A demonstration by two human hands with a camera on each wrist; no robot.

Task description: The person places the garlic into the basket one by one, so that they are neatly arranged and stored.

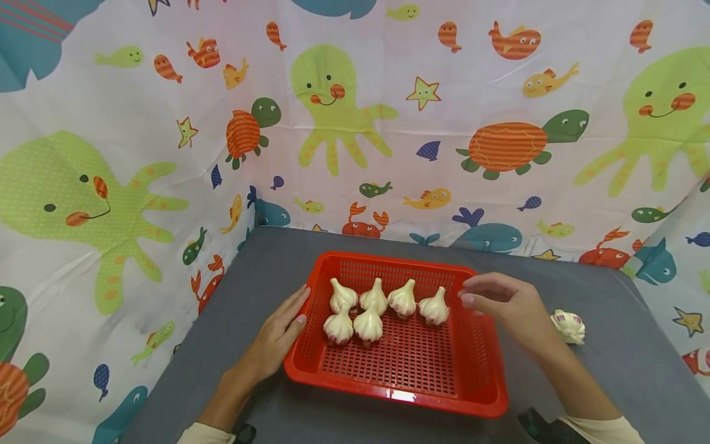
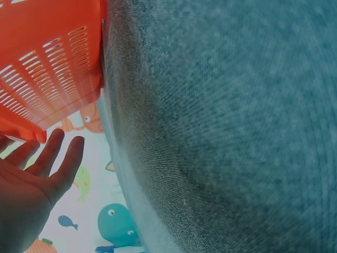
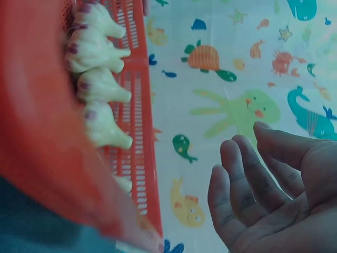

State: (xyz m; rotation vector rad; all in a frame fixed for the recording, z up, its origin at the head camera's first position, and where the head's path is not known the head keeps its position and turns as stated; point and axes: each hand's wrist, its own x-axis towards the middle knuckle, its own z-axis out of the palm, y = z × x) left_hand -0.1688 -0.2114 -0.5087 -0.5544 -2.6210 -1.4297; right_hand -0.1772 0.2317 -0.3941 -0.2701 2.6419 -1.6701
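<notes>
A red plastic basket (image 1: 444,404) with slotted walls holds several white garlic bulbs (image 1: 402,299), grouped toward its back left. My left hand (image 1: 272,342) is at the basket's left rim, its fingers extended along it; the left wrist view shows the fingers (image 2: 68,166) spread close under the rim. Above the right rim is my right hand (image 1: 507,305), loosely curved. Nothing lies between its fingers (image 3: 245,179) in the right wrist view. Another garlic bulb (image 1: 569,327), tinged purple, lies on the table beyond my right wrist and is partly hidden by it.
A dark grey cloth (image 1: 255,259) covers the table under the basket. Around the back and sides hangs a white curtain (image 1: 399,160) printed with sea animals. Both wrists carry dark straps (image 1: 546,428).
</notes>
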